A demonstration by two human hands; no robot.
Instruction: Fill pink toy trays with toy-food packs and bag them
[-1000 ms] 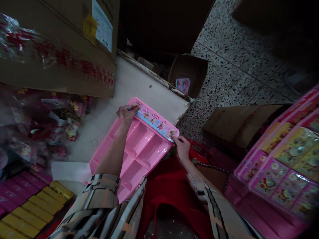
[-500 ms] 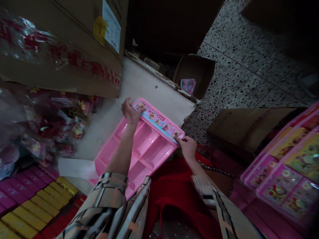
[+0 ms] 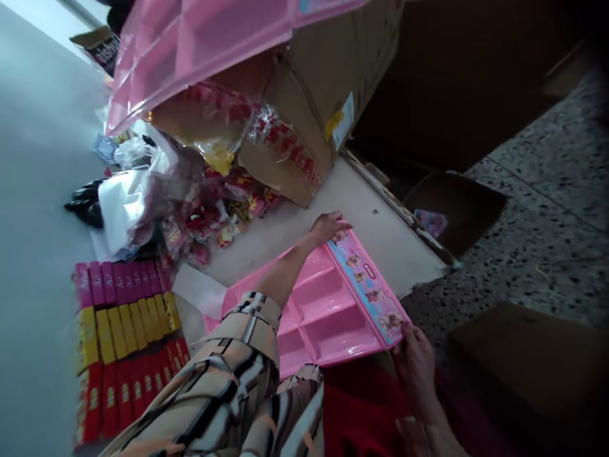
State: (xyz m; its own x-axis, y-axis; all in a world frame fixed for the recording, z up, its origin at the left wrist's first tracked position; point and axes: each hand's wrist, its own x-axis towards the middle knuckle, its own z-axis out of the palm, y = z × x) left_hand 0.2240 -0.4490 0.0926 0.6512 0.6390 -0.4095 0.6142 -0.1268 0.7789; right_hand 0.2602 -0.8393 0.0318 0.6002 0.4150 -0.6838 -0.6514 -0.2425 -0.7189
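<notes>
A pink plastic tray [image 3: 328,292] with several compartments lies tilted on the white tabletop in front of me. Along its far edge runs a printed label strip [image 3: 366,279] with small cartoon animals on blue. My left hand [image 3: 332,227] grips the strip's upper end at the tray corner, its fingers bent over the edge. At the strip's lower end, my right hand [image 3: 417,352] pinches the other corner, thumb on top; its lower fingers are in shadow. My left forearm covers part of the compartments.
Another pink tray [image 3: 238,32] rests on a taped cardboard box [image 3: 285,146]. Plastic-wrapped packets [image 3: 190,209] pile up at the left, above rows of purple, yellow and red boxes [image 3: 128,324]. White paper [image 3: 200,289] lies beside the tray. An open carton [image 3: 471,203] stands on the speckled floor.
The view has swung left, bringing the second pink tray and more of the small boxes into sight. Both hands stay at the same tray's label strip.
</notes>
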